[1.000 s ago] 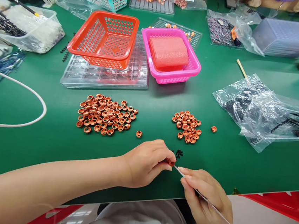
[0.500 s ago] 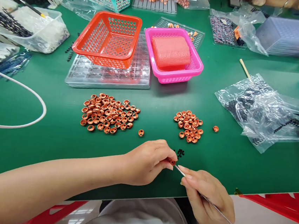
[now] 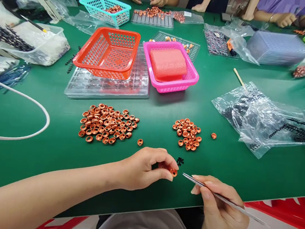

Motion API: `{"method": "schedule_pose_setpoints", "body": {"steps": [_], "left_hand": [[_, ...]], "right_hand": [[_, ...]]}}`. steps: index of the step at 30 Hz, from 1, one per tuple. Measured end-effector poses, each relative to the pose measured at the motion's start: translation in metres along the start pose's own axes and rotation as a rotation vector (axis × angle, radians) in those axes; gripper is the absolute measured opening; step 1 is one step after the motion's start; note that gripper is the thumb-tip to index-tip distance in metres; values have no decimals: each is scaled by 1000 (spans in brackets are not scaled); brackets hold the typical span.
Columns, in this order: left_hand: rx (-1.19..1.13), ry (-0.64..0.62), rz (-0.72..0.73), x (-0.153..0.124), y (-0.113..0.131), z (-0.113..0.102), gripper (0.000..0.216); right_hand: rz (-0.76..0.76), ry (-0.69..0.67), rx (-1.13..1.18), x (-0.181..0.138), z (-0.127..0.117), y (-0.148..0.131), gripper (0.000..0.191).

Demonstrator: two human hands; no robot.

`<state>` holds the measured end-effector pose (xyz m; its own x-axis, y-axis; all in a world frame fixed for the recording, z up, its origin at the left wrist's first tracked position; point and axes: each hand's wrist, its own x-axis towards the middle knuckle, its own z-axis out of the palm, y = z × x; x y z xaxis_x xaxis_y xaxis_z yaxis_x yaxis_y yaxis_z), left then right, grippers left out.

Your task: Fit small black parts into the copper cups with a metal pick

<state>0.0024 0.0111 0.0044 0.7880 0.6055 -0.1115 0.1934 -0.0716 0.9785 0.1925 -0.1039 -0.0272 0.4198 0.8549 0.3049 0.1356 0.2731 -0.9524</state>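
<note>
Left hand (image 3: 142, 168): curled nearly closed above the near part of the table; thumb and forefinger pinch one copper ring (image 3: 174, 172) at the fingertips, and the other fingers are folded in.
Copper ring: held clear of the table surface, between the two hands, with its open side facing the camera.
Right hand (image 3: 220, 209): closed in a pen grip around a thin metal tool (image 3: 227, 203) at the table's near edge.
Metal tool: slanted, its tip pointing left at the held ring, just beside it but not touching; the back end reaches past the hand to the right.
Black bits (image 3: 180, 161): a small cluster on the table just behind the held ring.
Large pile of rings (image 3: 107, 124): beyond the left wrist; one stray ring (image 3: 140, 142) lies at its right edge.
Small pile of rings (image 3: 187, 134): beyond the black bits.
Table (image 3: 155, 107): green surface.
Orange basket (image 3: 102, 72): on a clear tray (image 3: 106, 90), far side.
Pink basket (image 3: 171, 88): just right of the orange one.
Plastic bag (image 3: 262, 119): crumpled, right side, well apart from the hands.
</note>
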Motion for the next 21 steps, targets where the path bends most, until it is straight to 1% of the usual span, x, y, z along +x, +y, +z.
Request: {"method": "schedule_pose_setpoints", "body": {"steps": [10, 14, 21], "left_hand": [[23, -1, 34, -1, -3, 0, 11], [26, 1, 32, -2, -2, 0, 11], [99, -15, 67, 0, -1, 1, 12]], "right_hand": [[-5, -32, -7, -2, -3, 3, 18], [-53, -67, -18, -1, -4, 3, 20], [-72, -43, -34, -1, -1, 3, 17]]}}
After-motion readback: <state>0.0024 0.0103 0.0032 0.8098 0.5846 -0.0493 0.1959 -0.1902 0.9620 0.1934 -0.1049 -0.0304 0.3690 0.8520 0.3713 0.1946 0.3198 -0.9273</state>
